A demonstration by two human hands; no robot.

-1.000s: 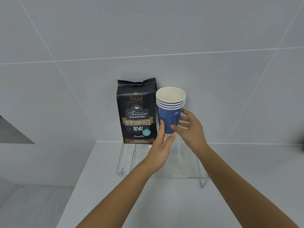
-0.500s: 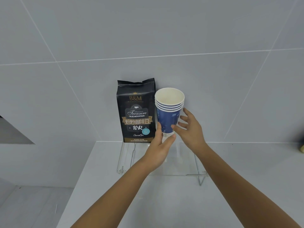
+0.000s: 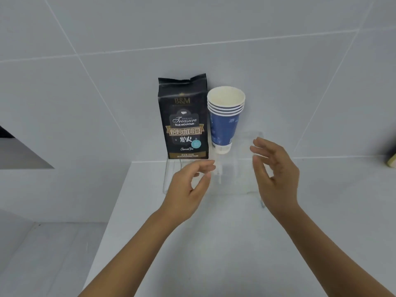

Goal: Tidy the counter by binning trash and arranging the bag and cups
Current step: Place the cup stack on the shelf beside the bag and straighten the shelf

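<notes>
A black coffee bag (image 3: 184,118) stands upright on a clear acrylic shelf (image 3: 235,185) against the tiled wall. Right beside it, a stack of several blue paper cups (image 3: 224,121) stands upright on the same shelf, its white mouth facing up. My left hand (image 3: 188,189) hovers below and in front of the cups, fingers apart, holding nothing. On the right side of the stack my right hand (image 3: 274,174) is also open and empty. Neither hand touches the cups.
The shelf sits at the back of a white counter (image 3: 214,254), whose left edge drops to the floor (image 3: 42,254). A dark and yellow object (image 3: 391,155) shows at the far right edge against the wall.
Both hands have let go of the cup stack and drawn back toward me, fingers spread. The cups stay standing next to the bag.
</notes>
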